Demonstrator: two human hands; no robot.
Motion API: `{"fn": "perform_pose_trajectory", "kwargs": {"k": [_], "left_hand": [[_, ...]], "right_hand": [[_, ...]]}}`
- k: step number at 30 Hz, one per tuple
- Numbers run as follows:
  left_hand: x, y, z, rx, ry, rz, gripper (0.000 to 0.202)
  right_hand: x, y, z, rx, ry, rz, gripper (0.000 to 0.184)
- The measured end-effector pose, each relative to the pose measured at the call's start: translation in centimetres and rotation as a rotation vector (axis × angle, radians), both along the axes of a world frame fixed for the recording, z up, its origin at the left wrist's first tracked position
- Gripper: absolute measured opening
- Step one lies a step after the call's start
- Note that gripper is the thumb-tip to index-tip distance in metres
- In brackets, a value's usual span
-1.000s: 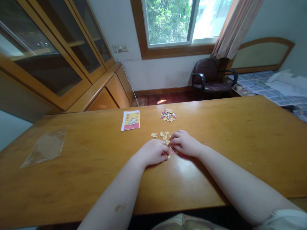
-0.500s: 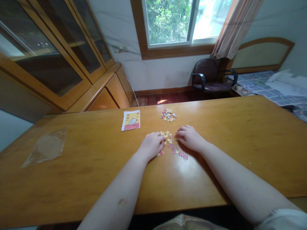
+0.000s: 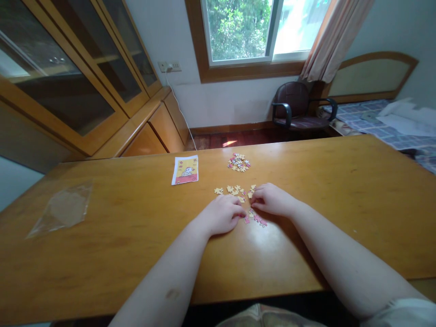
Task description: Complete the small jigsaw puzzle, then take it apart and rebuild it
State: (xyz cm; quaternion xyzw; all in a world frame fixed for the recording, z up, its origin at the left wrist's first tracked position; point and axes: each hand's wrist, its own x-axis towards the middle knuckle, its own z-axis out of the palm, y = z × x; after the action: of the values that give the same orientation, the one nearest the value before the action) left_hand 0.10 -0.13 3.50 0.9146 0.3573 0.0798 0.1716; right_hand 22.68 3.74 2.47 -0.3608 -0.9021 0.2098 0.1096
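My left hand point(image 3: 223, 213) rests low on the table with its fingers bent together, the tips on a pink jigsaw puzzle piece mostly hidden under them. Across from it, my right hand point(image 3: 272, 199) has its fingers curled down beside some yellow puzzle pieces point(image 3: 251, 193); what its fingertips hold, if anything, is hidden. Between and beyond the hands lie more yellow puzzle pieces point(image 3: 235, 189), with a single one point(image 3: 218, 190) off to the left. Nearer me is a strip of pink puzzle pieces point(image 3: 260, 220). A heap of mixed puzzle pieces point(image 3: 239, 162) sits farther back.
A picture card point(image 3: 185, 170) with a white animal on yellow and pink lies at the back left of the wooden table point(image 3: 136, 218). A clear plastic bag point(image 3: 64, 206) is flat at the far left. Beyond the table stand a chair point(image 3: 294, 106) and a bed point(image 3: 361, 111).
My left hand has moved right and towards me, over to the pink pieces, uncovering yellow pieces behind it. My right hand has shifted slightly nearer to me.
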Motion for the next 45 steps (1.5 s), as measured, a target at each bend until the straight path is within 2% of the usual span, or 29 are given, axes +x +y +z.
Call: {"fn": "perform_pose_trajectory", "kwargs": {"k": [4,7,10,12,15,17,22,24,34,38,43,45], "left_hand": [[0.1,-0.3,0.1,-0.021,0.001,-0.05,0.029],[0.2,-0.4,0.0,-0.052,0.017,-0.075,0.03],[0.0,-0.1,-0.1,-0.073,0.006,-0.075,0.03],[-0.4,0.3,-0.1,-0.042,0.011,0.017,0.028],[-1.3,1.1,0.1,0.035,0.05,0.256,0.023],[-2.0,1.4,0.4,0.05,0.06,0.324,0.019],[-2.5,1.3,0.8,-0.024,0.093,0.213,0.008],[-2.4,1.2,0.9,-0.065,0.115,0.196,0.012],[-3.3,1.0,1.4,-0.263,0.214,0.319,0.021],[-3.4,1.5,0.6,-0.222,0.203,0.312,0.014],[-2.6,1.9,-0.3,-0.133,0.133,0.214,0.017],[-2.2,1.9,-0.5,-0.101,0.099,0.215,0.019]], "right_hand": [[-0.2,-0.4,0.3,-0.073,0.012,0.04,0.005],[-0.6,-0.5,-0.1,-0.076,0.015,0.063,0.005],[-0.8,-0.2,-0.9,0.005,0.002,-0.041,0.007],[-0.7,0.2,-1.4,0.074,-0.013,-0.145,0.011],[-0.4,0.5,-1.5,0.124,-0.025,-0.25,0.014],[-0.1,0.6,-1.3,0.134,-0.03,-0.294,0.015],[0.2,0.7,-1.1,0.153,-0.077,-0.38,0.016],[0.1,0.7,-1.1,0.144,-0.082,-0.391,0.016],[-0.1,0.6,-1.1,0.121,-0.061,-0.366,0.016],[0.0,0.7,-1.2,0.128,-0.039,-0.355,0.016],[-0.2,0.6,-1.2,0.132,-0.029,-0.326,0.018],[-0.3,0.5,-1.2,0.129,-0.034,-0.318,0.019]]}}
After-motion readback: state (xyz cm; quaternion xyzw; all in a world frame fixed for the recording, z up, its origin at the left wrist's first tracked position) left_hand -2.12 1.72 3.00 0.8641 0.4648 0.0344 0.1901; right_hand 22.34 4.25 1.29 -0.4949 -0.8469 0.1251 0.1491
